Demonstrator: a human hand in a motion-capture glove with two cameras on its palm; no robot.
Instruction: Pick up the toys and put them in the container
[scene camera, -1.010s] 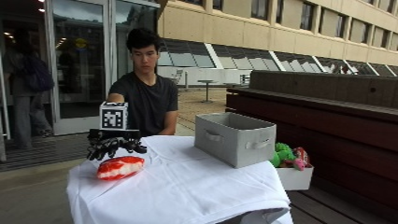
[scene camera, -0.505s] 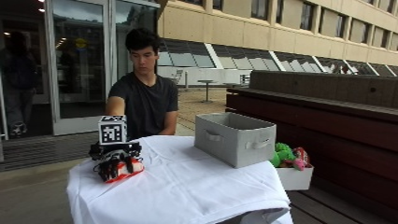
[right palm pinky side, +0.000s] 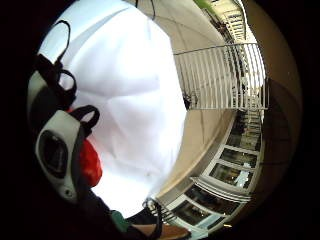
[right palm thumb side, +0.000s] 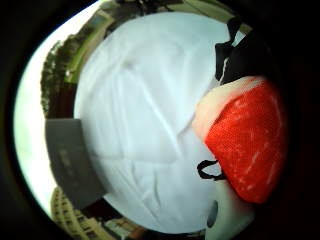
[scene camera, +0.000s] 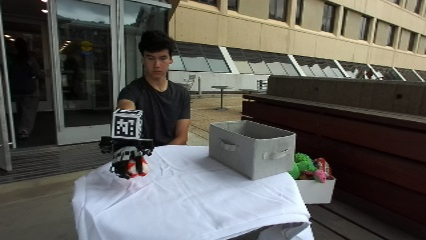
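Right hand (scene camera: 128, 159) is raised above the worktop (scene camera: 193, 200), over its corner on the person's side, well apart from the bin (scene camera: 251, 148). Its fingers are curled round the red toy (scene camera: 136, 167), which is off the cloth and held in the palm. In the outside view only a small red and white patch of the toy shows between and below the fingers, so its long axis can't be read from there. In the thumb-side palm view the toy (right palm thumb side: 245, 145) fills much of one side of the frame: red mesh-like body with pale streaks and a pale cream end, that end pointing out toward the white cloth (right palm thumb side: 140, 125), the long axis running roughly along the palm. The little-finger-side view shows just a red sliver (right palm pinky side: 91, 162) beside the hand's straps. The bin sits upright on the far side of the worktop, open top up. More toys (scene camera: 307, 167) lie in a white box (scene camera: 315, 190) just beside the worktop, past the bin. Other hand: can't tell, hidden behind the raised hand.
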